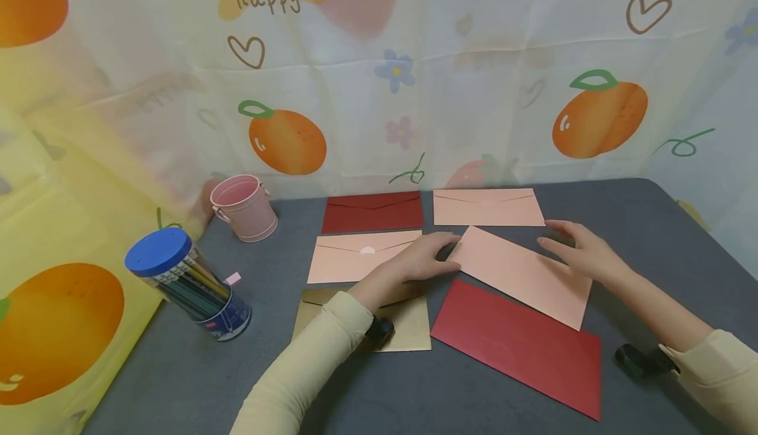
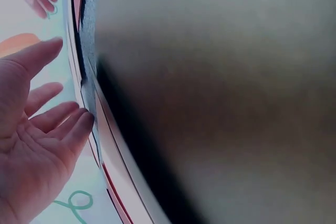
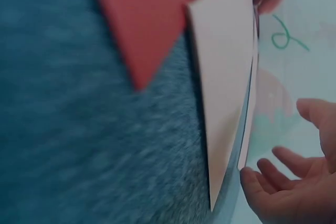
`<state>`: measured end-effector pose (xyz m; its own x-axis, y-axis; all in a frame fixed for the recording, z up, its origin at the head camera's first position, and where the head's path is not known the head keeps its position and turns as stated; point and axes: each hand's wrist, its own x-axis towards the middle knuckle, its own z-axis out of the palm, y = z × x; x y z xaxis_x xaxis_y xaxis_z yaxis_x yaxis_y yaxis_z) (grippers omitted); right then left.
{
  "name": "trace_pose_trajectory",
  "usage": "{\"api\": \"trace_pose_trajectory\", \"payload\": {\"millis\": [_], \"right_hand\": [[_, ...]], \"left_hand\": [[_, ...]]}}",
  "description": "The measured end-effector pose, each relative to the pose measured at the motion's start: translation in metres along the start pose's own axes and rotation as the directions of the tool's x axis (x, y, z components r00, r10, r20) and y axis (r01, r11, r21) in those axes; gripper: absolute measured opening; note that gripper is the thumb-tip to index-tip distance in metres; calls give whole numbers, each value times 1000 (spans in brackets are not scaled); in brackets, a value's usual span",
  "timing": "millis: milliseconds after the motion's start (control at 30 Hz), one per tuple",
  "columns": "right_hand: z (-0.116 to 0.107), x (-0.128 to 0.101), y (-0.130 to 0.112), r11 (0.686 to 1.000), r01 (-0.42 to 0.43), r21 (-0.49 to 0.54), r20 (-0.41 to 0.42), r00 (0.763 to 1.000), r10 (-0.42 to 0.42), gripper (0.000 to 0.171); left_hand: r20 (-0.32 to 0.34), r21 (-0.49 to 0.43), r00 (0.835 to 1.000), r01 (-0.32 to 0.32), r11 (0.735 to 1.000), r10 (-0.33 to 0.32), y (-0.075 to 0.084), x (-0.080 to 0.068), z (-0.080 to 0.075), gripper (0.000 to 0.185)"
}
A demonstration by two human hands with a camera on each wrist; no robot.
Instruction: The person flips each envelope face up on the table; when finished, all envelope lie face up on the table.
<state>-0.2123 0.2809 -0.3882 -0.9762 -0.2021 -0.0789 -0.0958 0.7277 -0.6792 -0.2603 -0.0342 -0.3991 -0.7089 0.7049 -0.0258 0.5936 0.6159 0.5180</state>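
My left hand (image 1: 423, 257) lies open, fingers touching the near end of the tilted pink envelope (image 1: 521, 276); my right hand (image 1: 583, 251) is spread at its far edge. It overlaps the red envelope (image 1: 521, 346), so a nudge could drag both askew

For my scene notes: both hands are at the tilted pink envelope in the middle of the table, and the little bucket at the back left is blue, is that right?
Not quite: the bucket is pink, as the head view shows; blue is the lid of the pencil tub. The left hand and right hand are indeed at the tilted pink envelope.
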Motion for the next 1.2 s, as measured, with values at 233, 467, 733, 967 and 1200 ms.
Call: {"api": "trace_pose_trajectory", "payload": {"millis": [233,467,733,967,1200], "right_hand": [[4,-24,1,982,166,-94,15,986,-165,67],[7,-44,8,951,250,-180,125,965,-230,82],[9,-57,16,950,270,-156,228,946,-231,94],[10,-58,16,952,258,-167,224,950,-218,96],[10,-58,15,947,251,-198,218,954,-207,96]], "left_hand": [[56,67,998,-26,997,22,0,1,2,65],[57,109,995,-93,990,87,0,2,3,57],[54,92,996,-79,993,75,2,1,4,56],[34,27,999,-17,999,16,3,1,5,60],[-17,-51,1000,-2,999,1,5,0,5,61]]}}
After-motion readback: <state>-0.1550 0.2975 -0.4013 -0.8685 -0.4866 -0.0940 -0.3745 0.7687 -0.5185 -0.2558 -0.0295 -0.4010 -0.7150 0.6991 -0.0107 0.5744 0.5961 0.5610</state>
